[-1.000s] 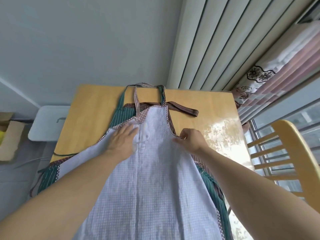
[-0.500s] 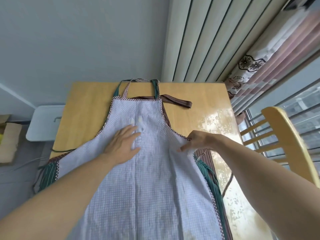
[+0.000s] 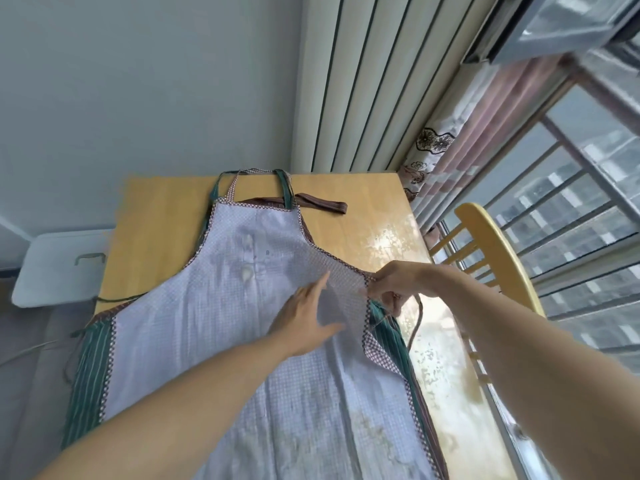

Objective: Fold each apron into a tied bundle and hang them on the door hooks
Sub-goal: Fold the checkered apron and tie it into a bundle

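A pale blue checked apron (image 3: 214, 317) with brown checked trim lies flat on top of a pile on the wooden table (image 3: 162, 216). Beneath it show a green striped apron (image 3: 86, 379) and a brown striped one, whose strap (image 3: 323, 206) sticks out at the back. My left hand (image 3: 304, 323) lies flat and open on the checked apron near its right side. My right hand (image 3: 398, 282) pinches the right waist corner of the checked apron, lifting that edge slightly. A thin tie (image 3: 417, 323) hangs below that hand.
A yellow wooden chair (image 3: 498, 258) stands at the table's right side, by the barred window (image 3: 588, 209). A white folding stool (image 3: 59, 265) sits left of the table. Ribbed wall panels and a floral curtain (image 3: 429, 150) stand behind the table.
My left hand slid from the bib down and right toward the right edge. My right hand moved outward to the waist corner and pinched it. The bib now lies flat.
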The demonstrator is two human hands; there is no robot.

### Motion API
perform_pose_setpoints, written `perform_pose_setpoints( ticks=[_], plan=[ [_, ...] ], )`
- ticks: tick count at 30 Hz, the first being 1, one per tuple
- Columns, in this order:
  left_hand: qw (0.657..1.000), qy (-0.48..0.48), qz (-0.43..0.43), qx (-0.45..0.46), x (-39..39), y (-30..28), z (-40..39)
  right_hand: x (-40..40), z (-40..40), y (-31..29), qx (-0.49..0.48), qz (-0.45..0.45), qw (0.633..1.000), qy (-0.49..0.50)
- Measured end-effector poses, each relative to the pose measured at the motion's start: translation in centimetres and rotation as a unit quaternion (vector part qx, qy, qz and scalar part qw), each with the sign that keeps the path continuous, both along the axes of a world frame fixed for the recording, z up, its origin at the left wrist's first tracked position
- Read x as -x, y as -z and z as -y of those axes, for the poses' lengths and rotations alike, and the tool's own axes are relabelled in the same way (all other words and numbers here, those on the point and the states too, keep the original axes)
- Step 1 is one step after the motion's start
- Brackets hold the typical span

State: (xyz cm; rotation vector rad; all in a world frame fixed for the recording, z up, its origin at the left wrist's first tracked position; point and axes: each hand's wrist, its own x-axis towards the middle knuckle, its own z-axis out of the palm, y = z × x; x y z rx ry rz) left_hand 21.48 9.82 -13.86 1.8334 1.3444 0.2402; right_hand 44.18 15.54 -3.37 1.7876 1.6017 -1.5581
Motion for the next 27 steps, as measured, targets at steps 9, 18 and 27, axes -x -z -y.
perform_pose_setpoints(
  ticks=[9, 18, 27],
  plan=[
    [0.965, -0.163, 0.2, 0.043, 1.6, -8.4, 2.1, 12.9, 4.7, -12.2, -0.015, 0.005, 0.996, -0.088],
    [0.752, -0.512, 0.372, 0.185, 19.9, -7.1, 1.8, 21.7, 8.5, -8.5, -0.062, -0.061, 0.996, 0.004],
    [0.658, -0.611, 0.42, 0.132, 37.0, -7.3, 1.7, 20.3, 17.4, 4.2, -0.062, 0.165, 0.979, -0.101]
  ],
)
